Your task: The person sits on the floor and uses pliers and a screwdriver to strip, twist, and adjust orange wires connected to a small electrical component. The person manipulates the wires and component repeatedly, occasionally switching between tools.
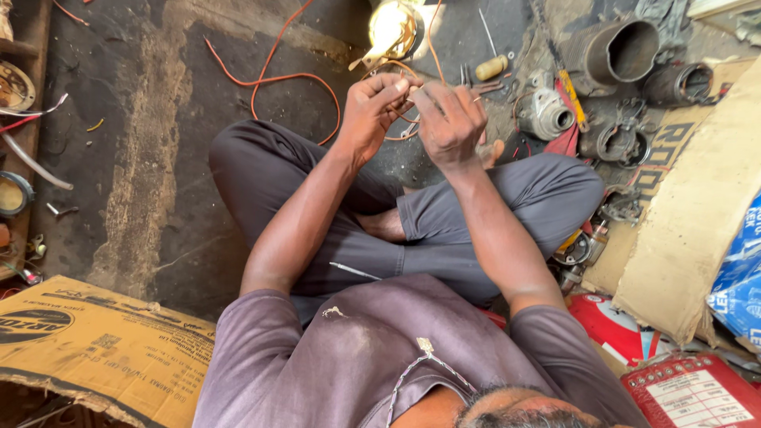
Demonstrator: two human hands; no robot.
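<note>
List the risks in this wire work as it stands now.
Both hands, left hand and right hand, pinch thin copper wire bare-skinned, so a stray end could prick a finger. The loose orange wire loops across the floor by the knee and might snag. Metal parts crowd the right side and could be knocked over.

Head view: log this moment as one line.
left hand: pinching copper wire | right hand: pinching same wire | posture: seated cross-legged on floor | nearby: screwdriver, metal housings
</note>
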